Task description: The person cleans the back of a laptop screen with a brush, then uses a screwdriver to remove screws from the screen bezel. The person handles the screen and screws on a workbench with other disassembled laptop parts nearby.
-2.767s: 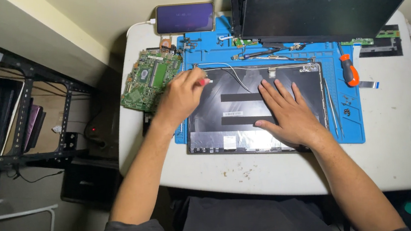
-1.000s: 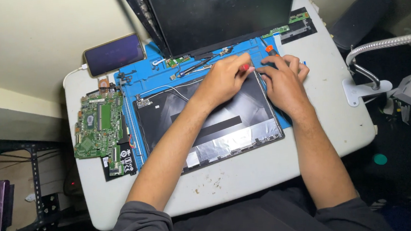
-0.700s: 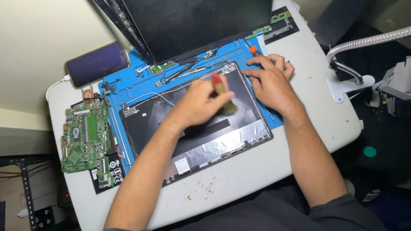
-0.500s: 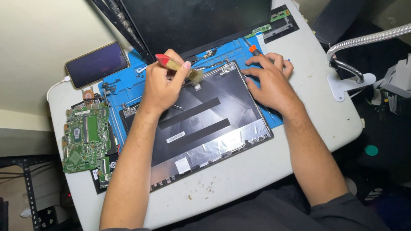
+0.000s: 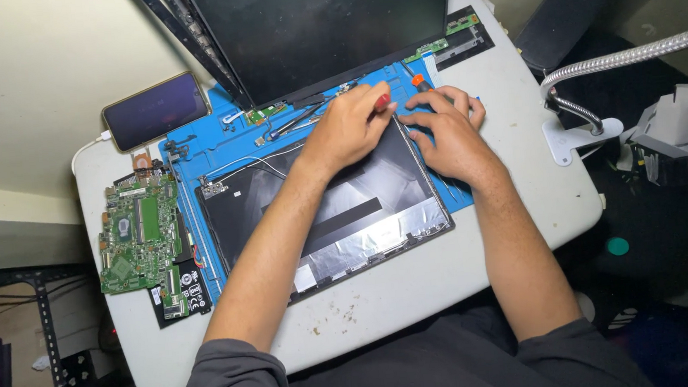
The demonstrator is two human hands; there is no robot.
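Observation:
A black laptop lid panel with silver foil strips lies on a blue work mat. My left hand is at the panel's far right corner, closed on a small red-handled tool. My right hand rests just beside it, fingers spread and pressing on the panel's right edge and the mat, holding nothing. An orange-handled screwdriver lies on the mat just beyond my right fingers.
A dark laptop screen leans at the back. A green motherboard and a small black board lie left of the mat, a phone behind them. A gooseneck lamp clamps at the right table edge.
My left hand has carried the red-handled tool from the panel's far left area to its far right corner, next to my right hand. The right hand has stayed there.

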